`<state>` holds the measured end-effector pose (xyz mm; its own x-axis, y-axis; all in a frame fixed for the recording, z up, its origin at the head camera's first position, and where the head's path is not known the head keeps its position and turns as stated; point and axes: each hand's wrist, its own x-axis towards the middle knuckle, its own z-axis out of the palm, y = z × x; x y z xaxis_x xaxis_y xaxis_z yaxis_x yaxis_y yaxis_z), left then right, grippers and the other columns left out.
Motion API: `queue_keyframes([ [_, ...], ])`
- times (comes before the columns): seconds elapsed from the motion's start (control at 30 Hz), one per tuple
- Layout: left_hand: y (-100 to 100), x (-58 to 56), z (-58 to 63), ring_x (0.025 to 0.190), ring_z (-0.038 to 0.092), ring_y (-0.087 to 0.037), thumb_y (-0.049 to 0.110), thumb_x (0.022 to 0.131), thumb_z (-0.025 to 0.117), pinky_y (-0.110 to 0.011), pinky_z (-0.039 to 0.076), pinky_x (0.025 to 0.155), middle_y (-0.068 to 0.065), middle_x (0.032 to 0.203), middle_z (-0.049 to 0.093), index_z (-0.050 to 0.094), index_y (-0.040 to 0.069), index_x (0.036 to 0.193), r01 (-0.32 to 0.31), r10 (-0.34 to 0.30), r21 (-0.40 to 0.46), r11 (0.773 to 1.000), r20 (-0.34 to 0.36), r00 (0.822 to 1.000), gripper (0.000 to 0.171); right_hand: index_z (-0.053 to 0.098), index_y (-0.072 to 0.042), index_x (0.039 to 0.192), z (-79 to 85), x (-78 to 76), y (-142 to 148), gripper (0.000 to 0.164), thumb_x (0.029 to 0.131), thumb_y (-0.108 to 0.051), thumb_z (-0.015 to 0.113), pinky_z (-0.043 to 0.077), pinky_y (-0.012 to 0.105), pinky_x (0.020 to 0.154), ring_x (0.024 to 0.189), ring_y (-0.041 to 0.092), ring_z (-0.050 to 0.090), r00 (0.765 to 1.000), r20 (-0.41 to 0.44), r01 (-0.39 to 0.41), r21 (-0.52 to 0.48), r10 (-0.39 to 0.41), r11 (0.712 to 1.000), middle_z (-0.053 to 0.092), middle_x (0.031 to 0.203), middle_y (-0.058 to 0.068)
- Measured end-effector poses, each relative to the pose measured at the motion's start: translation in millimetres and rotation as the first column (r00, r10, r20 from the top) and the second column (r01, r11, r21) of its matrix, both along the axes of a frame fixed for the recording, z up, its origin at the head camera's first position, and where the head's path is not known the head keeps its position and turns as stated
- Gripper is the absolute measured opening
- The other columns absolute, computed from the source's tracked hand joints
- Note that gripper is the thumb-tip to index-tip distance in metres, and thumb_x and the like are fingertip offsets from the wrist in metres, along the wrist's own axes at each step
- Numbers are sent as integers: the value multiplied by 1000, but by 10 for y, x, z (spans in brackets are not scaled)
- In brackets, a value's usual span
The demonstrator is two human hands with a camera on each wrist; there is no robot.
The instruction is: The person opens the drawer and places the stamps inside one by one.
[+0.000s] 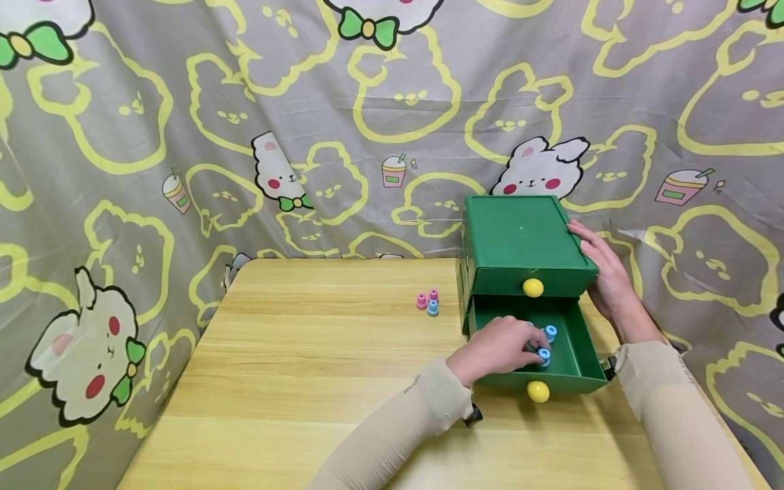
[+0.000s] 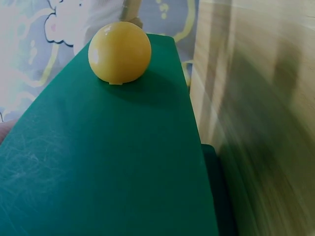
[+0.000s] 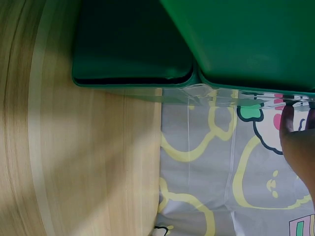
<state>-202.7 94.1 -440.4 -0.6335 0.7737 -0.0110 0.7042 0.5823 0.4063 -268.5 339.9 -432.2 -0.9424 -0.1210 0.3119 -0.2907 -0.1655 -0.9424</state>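
Blue caps (image 1: 547, 344) placed in open drawer (image 1: 582, 354) by grasping left hand (image 1: 499, 347); chest (image 1: 520, 238) steadied by released right hand (image 1: 603, 269); three caps (image 1: 427, 302) left on counter (image 1: 306, 354).

Wooden table (image 1: 294, 381): green drawer box (image 1: 520, 238), three small pegs (image 1: 427, 301).

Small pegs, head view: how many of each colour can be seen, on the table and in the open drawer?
Pink pegs: 2, on the table.
Blue pegs: 3, one on the table, two in the open lower drawer by the left hand.
Total: 5 visible; the hand may hide more.
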Motion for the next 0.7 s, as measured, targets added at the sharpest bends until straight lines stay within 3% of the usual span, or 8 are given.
queue_keyframes([
  [0.2,4,1,-10,96,64,10,37,99,70,-6,46,82,21,112,73,76,33,117,-4,4,-5,1000,-1,1000,20,38,-12,161,7,6,-9,49,114,-26,40,19,25,125,159,18,8,1000,7,3,4,-3,1000,19,171,-6],
  [0.7,-9,1,-16,94,65,12,31,99,71,-4,45,79,19,109,75,77,31,116,13,-14,51,999,17,1000,17,39,-11,160,0,8,-11,48,114,-24,39,26,21,119,158,17,10,1000,-10,1,-4,-1,1000,18,172,-4],
])
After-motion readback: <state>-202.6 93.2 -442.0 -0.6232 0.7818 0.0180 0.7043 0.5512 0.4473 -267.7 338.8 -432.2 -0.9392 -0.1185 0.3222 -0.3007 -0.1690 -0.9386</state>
